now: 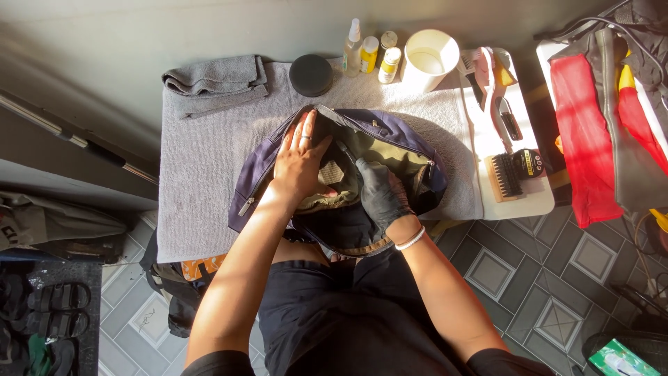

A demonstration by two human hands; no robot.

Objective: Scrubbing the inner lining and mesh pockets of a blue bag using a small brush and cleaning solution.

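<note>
Grey towel-covered table [202, 174] under hard sunlight. I see an open navy fabric bag with olive lining [390, 136] at its centre. Left hand [299, 163] lies flat, fingers spread, on the bag's opening. Black-gloved right hand [379, 191] grips a small tool inside; can't identify it.

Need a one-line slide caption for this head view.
Bare left hand holds open a navy bag on a grey towel while the black-gloved right hand works inside.
</note>
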